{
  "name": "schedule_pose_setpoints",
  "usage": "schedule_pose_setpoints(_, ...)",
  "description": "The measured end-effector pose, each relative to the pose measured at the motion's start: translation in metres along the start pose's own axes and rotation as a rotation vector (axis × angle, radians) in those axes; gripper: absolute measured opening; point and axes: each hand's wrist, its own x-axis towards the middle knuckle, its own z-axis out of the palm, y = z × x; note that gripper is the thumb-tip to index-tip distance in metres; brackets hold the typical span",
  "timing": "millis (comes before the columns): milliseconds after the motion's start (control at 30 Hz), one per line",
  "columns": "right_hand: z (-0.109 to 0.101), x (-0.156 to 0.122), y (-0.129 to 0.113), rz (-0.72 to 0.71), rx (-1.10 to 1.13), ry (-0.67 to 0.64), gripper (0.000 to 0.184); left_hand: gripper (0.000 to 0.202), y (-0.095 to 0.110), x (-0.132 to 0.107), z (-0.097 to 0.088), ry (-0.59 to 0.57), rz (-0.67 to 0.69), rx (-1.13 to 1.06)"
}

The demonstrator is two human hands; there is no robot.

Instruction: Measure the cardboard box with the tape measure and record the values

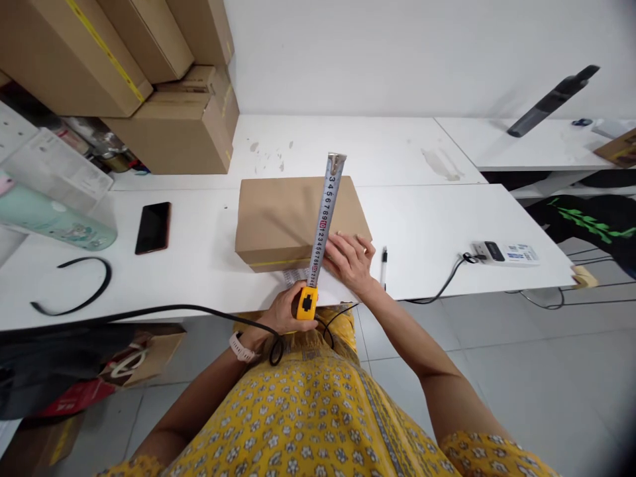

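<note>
My left hand (285, 310) is closed around the yellow case of a tape measure (307, 303) at the table's front edge. The blade is drawn out and slants up and away over a brown cardboard box (275, 215), its metal end tip standing past the box's far edge. My right hand (352, 264) lies on the box's near right part, fingers stretched out and slightly bent, the fingertips close beside the blade. Whether they touch it I cannot tell. A printed paper (294, 276) sticks out partly from under the box's near side.
A pen (384, 265) lies right of the box. Left are a phone (154, 227), a black band (94, 291) and a mint bottle (59, 215). Cardboard boxes (173, 132) are stacked at back left. A black cable (189, 308) runs along the front edge; a small white device (489, 252) lies right.
</note>
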Motion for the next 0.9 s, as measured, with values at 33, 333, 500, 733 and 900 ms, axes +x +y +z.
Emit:
schedule_pose_setpoints(33,0.0,0.003,0.008,0.018,0.0,-0.012,0.036,0.069,0.0,0.0,0.0,-0.002,-0.005,-0.006)
schedule_pose_setpoints(333,0.009,0.077,0.051,0.175,-0.001,-0.13,0.046,0.07,0.001,0.002,0.0,0.0,-0.042,-0.062)
schedule_pose_setpoints(500,-0.009,0.086,0.028,0.41,0.324,0.075,0.052,0.067,0.007,0.002,-0.002,-0.012,-0.019,-0.027)
schedule_pose_setpoints(733,-0.093,0.085,0.04,0.525,0.794,0.266,0.052,0.073,0.023,0.006,-0.003,-0.095,0.068,0.27)
schedule_pose_setpoints(900,-0.112,0.054,0.024,0.614,0.941,0.467,0.031,0.089,0.028,0.004,0.0,-0.004,0.068,0.224)
